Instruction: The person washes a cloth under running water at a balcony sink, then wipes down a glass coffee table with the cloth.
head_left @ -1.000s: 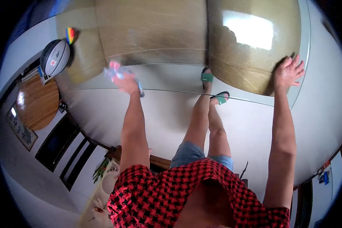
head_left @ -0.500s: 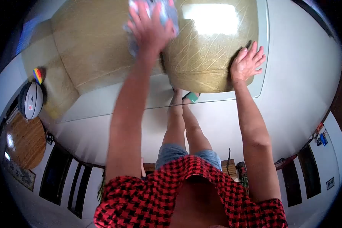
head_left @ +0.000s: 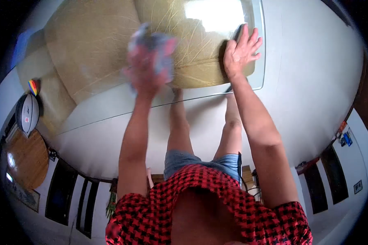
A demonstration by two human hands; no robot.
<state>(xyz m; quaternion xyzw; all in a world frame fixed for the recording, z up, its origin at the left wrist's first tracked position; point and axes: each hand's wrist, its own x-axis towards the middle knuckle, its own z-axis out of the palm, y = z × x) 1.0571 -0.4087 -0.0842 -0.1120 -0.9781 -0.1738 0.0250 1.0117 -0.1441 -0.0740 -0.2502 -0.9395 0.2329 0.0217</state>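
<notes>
My left hand (head_left: 145, 75), blurred by motion, presses a crumpled grey-blue and pink cloth (head_left: 164, 47) onto a glass tabletop (head_left: 110, 112). The cloth lies under and around its fingers. Below the glass, a tan, leather-like creased surface (head_left: 106, 53) shows through. My right hand (head_left: 241, 55) rests near the glass's right edge with fingers spread, holding nothing. A bright reflection lies on the glass above it.
A black and white basketball (head_left: 27, 114) and a small rainbow-coloured object (head_left: 33, 87) are at the left. Beyond them is a round wooden table or stool (head_left: 26, 157). My legs stand at the near glass edge.
My left hand and the cloth have come nearer to me across the glass. In view, the table and my right hand have shifted left and upward; my legs stand further apart.
</notes>
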